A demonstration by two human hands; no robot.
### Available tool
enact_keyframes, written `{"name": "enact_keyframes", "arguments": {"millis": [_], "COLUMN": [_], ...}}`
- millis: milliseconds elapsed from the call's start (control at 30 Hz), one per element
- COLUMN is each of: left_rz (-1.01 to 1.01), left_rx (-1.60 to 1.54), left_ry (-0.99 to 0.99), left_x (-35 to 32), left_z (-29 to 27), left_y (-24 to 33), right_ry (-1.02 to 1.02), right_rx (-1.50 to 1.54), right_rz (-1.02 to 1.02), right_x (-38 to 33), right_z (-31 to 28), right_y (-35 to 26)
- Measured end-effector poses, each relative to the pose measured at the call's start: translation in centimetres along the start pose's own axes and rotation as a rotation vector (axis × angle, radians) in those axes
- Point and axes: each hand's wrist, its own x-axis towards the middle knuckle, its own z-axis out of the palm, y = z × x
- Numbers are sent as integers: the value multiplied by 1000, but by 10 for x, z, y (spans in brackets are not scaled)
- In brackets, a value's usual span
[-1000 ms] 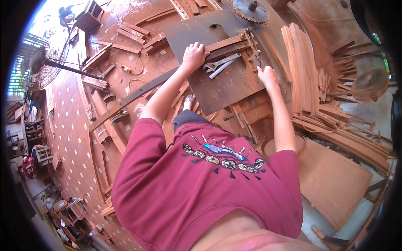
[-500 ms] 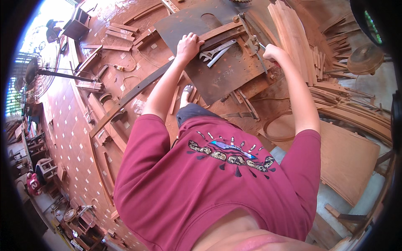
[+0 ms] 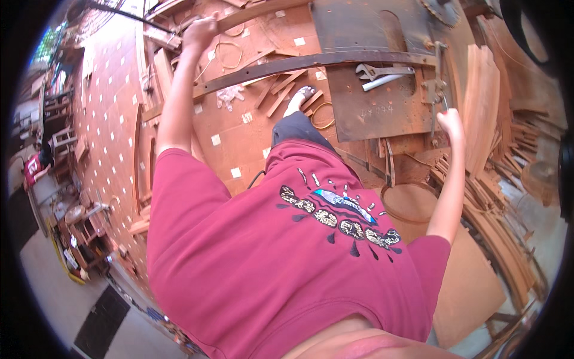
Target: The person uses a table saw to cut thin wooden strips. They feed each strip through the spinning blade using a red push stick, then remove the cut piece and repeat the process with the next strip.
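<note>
My left hand (image 3: 200, 33) is closed around the near end of a wooden strip (image 3: 263, 13), which runs off the top edge. My right hand (image 3: 451, 124) is closed on a thin metal handle (image 3: 444, 103) at the clamp-like fitting (image 3: 435, 90) on the saw table (image 3: 376, 113). A long dark guide bar (image 3: 269, 67) crosses from that fitting to the left. On the table, by the bar, lie an adjustable wrench (image 3: 385, 72) and a silver tube (image 3: 382, 82). Beyond them a toothed circular saw blade (image 3: 441, 12) shows at the top.
Long planks (image 3: 481, 107) lean right of the table, with stacked strips (image 3: 502, 221) behind. A round pan-like thing (image 3: 409, 202) and a brown board (image 3: 469, 287) are at lower right. Wood offcuts (image 3: 281, 90) and a cable (image 3: 228, 55) lie on the tiled floor. Another person (image 3: 37, 169) is far left.
My left hand has moved away to the left with the wooden strip, off the saw table. My right hand stays at the metal handle. The whole view has shifted, putting the table farther right.
</note>
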Motion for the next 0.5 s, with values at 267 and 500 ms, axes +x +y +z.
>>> {"name": "enact_keyframes", "arguments": {"millis": [267,500], "left_rz": [-281,71], "left_rx": [75,341], "left_ry": [-510,-681], "left_x": [-15,14], "left_z": [33,178], "left_y": [-140,-141], "right_ry": [11,0], "right_rx": [50,-7], "right_rz": [47,156], "right_x": [-6,-19], "right_z": [8,5], "right_y": [12,17]}}
